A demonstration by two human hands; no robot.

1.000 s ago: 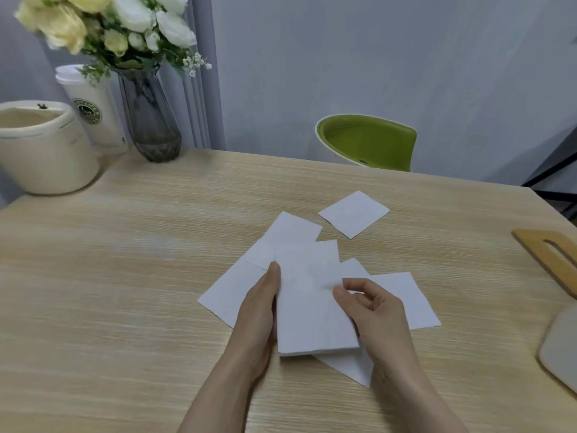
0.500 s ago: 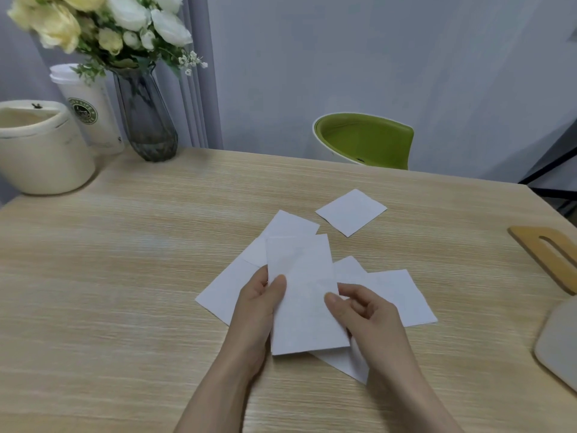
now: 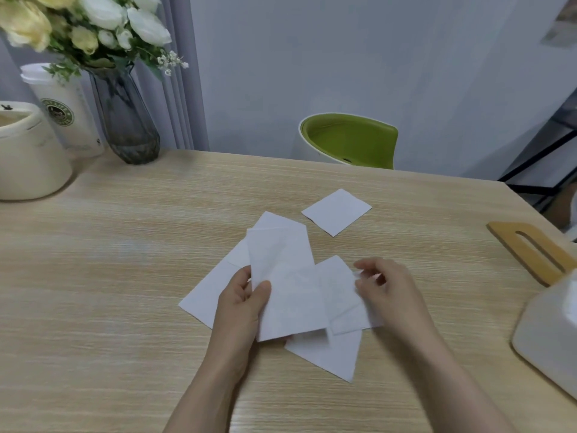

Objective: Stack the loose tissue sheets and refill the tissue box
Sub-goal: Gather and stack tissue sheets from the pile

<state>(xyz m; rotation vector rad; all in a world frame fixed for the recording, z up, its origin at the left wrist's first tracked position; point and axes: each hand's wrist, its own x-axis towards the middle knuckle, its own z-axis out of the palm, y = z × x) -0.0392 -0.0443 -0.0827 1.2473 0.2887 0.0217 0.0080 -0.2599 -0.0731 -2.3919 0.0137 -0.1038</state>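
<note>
While the left hand (image 3: 242, 303) grips a small stack (image 3: 285, 285) and the right hand (image 3: 382, 287) pinches another sheet (image 3: 342, 287), several tissues (image 3: 336, 211) lie loose; the box (image 3: 549, 335), table's right edge, looks unfilled.

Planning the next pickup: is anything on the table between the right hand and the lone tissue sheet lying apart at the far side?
Nothing visible. Bare table lies between the right hand, which pinches a sheet of the pile, and the lone tissue sheet. The wooden lid sits off to the right, outside that path.
</note>
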